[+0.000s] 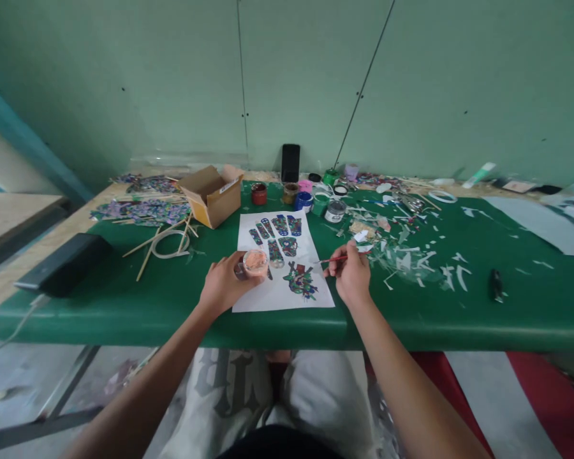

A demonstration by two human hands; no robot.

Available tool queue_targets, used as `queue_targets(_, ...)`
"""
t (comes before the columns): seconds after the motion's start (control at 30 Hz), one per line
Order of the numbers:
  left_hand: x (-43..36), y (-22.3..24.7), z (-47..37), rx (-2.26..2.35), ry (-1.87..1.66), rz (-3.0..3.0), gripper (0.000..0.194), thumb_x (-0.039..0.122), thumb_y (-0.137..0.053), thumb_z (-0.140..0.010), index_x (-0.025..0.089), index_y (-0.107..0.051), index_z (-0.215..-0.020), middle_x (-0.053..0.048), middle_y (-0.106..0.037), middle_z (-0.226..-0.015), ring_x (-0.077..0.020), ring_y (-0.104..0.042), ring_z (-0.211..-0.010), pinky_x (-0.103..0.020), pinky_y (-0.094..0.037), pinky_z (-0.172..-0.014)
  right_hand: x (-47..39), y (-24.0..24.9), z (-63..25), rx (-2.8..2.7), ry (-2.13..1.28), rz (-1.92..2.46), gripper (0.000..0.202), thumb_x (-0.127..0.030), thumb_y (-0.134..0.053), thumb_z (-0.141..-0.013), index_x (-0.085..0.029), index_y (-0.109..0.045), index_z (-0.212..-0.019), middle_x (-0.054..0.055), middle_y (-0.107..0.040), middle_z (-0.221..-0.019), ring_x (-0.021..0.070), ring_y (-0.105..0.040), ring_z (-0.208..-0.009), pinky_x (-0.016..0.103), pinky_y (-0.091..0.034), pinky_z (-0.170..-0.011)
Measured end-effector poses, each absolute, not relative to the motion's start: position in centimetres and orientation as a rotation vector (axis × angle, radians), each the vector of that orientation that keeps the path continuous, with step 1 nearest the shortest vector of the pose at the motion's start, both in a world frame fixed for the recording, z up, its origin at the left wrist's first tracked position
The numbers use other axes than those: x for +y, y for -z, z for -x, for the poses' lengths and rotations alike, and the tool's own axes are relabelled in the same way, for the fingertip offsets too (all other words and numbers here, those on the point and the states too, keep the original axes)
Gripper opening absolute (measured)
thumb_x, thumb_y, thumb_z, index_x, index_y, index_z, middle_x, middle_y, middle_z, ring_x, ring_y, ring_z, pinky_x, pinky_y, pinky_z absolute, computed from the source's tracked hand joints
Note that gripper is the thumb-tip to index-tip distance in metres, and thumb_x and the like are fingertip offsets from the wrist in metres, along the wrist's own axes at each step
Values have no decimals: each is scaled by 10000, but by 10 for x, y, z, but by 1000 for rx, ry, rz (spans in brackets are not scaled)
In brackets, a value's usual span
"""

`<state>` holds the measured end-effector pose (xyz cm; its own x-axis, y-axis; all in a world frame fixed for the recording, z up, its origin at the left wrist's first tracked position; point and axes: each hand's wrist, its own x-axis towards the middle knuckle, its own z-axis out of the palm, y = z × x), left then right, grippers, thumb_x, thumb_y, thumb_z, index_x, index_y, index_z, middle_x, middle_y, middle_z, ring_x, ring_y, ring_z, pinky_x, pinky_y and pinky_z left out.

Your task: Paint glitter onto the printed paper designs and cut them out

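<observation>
My left hand (226,284) is wrapped round a small open paint jar (255,262) with peach-coloured paint inside. It holds the jar over the left side of a white paper sheet (249,299). Between the thumb and fingers of my right hand (352,275) is a thin red paintbrush (337,259), its tip pointing left over the sheet's right edge. On the paper lie several dark, brightly patterned pieces, among them a larger figure-shaped cutout (300,280) near the bottom. Part of one piece is hidden behind the jar and my left fingers.
Behind the paper stand several paint jars, including a red jar (259,194) and a blue jar (303,202). A cardboard box (213,197), wooden sticks (146,262) and a black power bank (64,263) are on the left. White scraps (425,260) and a black cutter (496,285) lie right. A phone (290,162) leans against the wall.
</observation>
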<state>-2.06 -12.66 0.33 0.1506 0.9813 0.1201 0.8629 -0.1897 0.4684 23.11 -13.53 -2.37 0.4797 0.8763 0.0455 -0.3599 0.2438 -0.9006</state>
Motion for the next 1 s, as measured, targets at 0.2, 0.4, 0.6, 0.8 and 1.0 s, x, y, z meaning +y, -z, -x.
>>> queue_targets(0.2, -126, -7, 18, 1773, -609, -2079, 465, 463, -686, -701, 237, -616, -1101, -41, -706, -945, -246, -642, -878, -325, -450, -754, -132, 21, -230, -643, -896, 1064, 496, -642, -603, -751, -216, -512, -515, -63, -446, -346, 76, -387, -276, 222, -421, -299)
queue_targets(0.4, -125, -2, 11, 1678, -716, -2040, 467, 457, -713, -658, 224, -635, -1056, -16, -706, -947, -206, -629, -822, -274, -410, -677, -133, 22, -233, -625, -830, 1102, 435, -442, -503, -906, -205, -525, -543, -58, -485, -367, 74, -391, -270, 208, -404, -298)
queue_targets(0.6, -122, -1, 11, 1795, -734, -1962, 503, 499, -712, -641, 243, -638, -1067, 5, -676, -846, -191, -591, -745, -280, -393, -645, -131, 23, -240, -595, -950, 998, 446, -556, -586, -825, -207, -507, -560, -71, -479, -390, 62, -385, -296, 206, -423, -326)
queue_targets(0.8, -122, -5, 9, 1836, -659, -2017, 464, 502, -699, -670, 260, -632, -1061, 3, -665, -800, -207, -587, -751, -292, -383, -660, -128, 24, -238, -638, -939, 1003, 486, -634, -655, -732, -208, -523, -539, -63, -477, -391, 73, -398, -302, 227, -434, -312)
queue_targets(1.0, -121, -2, 11, 1881, -697, -1998, 505, 509, -665, -704, 256, -602, -1136, -4, -643, -787, -213, -583, -737, -286, -375, -625, -132, 24, -237, -703, -970, 978, 488, -652, -655, -732, -209, -548, -556, -60, -492, -406, 76, -436, -324, 232, -485, -364)
